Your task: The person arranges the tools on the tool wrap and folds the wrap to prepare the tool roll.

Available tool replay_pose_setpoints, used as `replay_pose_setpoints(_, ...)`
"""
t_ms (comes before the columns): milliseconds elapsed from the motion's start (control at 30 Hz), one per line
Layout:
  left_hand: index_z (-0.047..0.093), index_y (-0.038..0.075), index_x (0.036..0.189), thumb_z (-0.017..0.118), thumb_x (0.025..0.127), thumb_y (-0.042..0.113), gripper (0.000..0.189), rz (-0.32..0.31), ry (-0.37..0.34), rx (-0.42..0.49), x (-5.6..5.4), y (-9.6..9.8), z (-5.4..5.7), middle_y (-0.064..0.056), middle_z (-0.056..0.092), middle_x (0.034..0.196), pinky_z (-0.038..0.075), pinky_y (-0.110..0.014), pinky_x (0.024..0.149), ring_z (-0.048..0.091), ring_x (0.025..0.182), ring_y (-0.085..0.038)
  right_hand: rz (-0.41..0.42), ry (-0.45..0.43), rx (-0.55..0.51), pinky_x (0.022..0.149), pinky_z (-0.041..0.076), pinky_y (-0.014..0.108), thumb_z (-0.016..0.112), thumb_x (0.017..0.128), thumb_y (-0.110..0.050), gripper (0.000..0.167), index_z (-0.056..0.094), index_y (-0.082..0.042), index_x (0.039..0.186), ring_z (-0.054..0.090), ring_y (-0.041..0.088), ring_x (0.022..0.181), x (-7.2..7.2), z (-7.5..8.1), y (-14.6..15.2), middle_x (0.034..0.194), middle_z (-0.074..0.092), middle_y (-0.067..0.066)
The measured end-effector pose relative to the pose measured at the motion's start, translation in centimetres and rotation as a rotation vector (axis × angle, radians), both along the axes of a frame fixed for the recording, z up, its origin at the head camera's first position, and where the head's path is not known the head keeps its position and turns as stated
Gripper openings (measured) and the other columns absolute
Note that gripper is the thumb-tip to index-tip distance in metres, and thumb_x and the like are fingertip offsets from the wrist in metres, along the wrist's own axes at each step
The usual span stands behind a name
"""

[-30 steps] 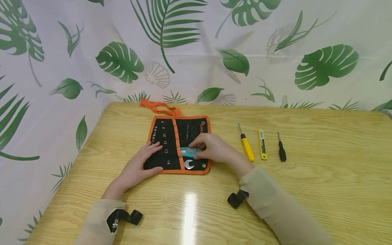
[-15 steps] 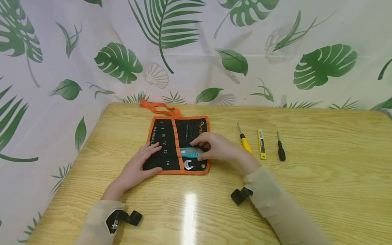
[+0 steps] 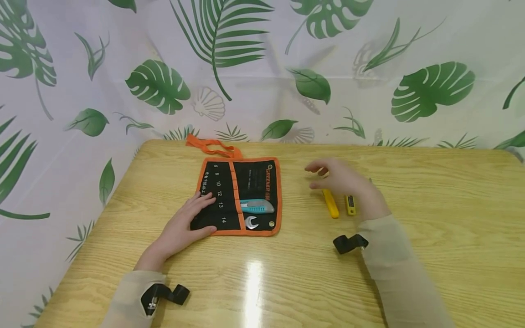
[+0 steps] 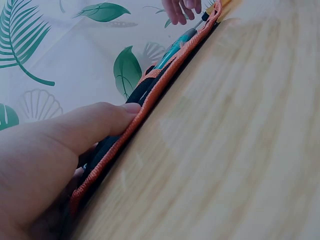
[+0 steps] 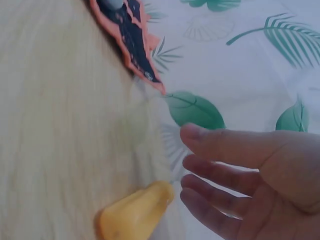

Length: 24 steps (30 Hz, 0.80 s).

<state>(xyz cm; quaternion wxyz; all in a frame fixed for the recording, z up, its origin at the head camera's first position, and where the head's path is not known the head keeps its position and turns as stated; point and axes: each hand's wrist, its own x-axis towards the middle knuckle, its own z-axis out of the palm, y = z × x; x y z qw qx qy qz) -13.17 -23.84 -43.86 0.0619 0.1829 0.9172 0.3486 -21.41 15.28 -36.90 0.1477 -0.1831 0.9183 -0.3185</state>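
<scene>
A black tool pouch (image 3: 258, 182) with orange edging lies unfolded on the table. In its pockets sit a teal utility knife (image 3: 257, 206) and an open-end wrench (image 3: 251, 222), both heads showing. My left hand (image 3: 186, 221) rests on the pouch's left part, thumb along the near edge; the left wrist view shows this thumb (image 4: 100, 122) on the orange trim. My right hand (image 3: 336, 175) hovers over a yellow-handled screwdriver (image 3: 330, 203), holding nothing, fingers loosely bent. In the right wrist view the yellow handle (image 5: 135, 212) lies below the fingers; the hand covers the screwdriver's shaft in the head view.
A yellow blade case (image 3: 350, 205) lies right of the screwdriver, partly behind the right wrist. The black screwdriver beyond is almost wholly covered by the right arm. Orange tie straps (image 3: 213, 146) trail behind the pouch. A leaf-print cloth (image 3: 254, 82) hangs behind the table (image 3: 287, 273).
My right hand has let go of the utility knife and moved right, from the pouch to above the yellow screwdriver. The knife stays in its pocket. My left hand has stayed in place.
</scene>
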Motion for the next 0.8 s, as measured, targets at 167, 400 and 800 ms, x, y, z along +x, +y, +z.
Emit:
replay_pose_setpoints(167,0.041,0.023,0.146,0.07,0.086,0.042,0.07,0.003,-0.001,0.0,0.0,0.0,0.0,0.003,0.028,0.155,0.017,-0.059,0.11,0.008,0.145,-0.022,-0.075,-0.005,0.032,0.088,0.046,0.046,0.068,0.089,-0.012,0.037,0.061,-0.002,0.124,0.055,0.032,0.103,-0.4,-0.6,0.8,0.119,0.059,0.018)
replay_pose_setpoints(400,0.041,0.022,0.146,0.071,0.086,0.04,0.07,0.005,0.0,0.006,0.0,0.1,0.1,0.003,0.028,0.155,0.016,-0.059,0.11,0.008,0.145,-0.022,-0.107,0.016,0.036,0.083,0.048,0.044,0.068,0.088,-0.011,0.034,0.063,0.001,0.119,0.056,0.033,0.099,-0.8,-1.4,1.3,0.115,0.059,0.02)
replay_pose_setpoints(800,0.041,0.023,0.146,0.07,0.086,0.041,0.07,0.008,0.0,0.007,0.0,0.1,0.0,0.003,0.028,0.155,0.016,-0.059,0.11,0.008,0.145,-0.021,-0.129,0.025,0.098,0.074,0.047,0.041,0.069,0.086,-0.011,0.025,0.061,0.003,0.106,0.056,0.029,0.081,-0.6,-1.6,1.2,0.096,0.061,0.018)
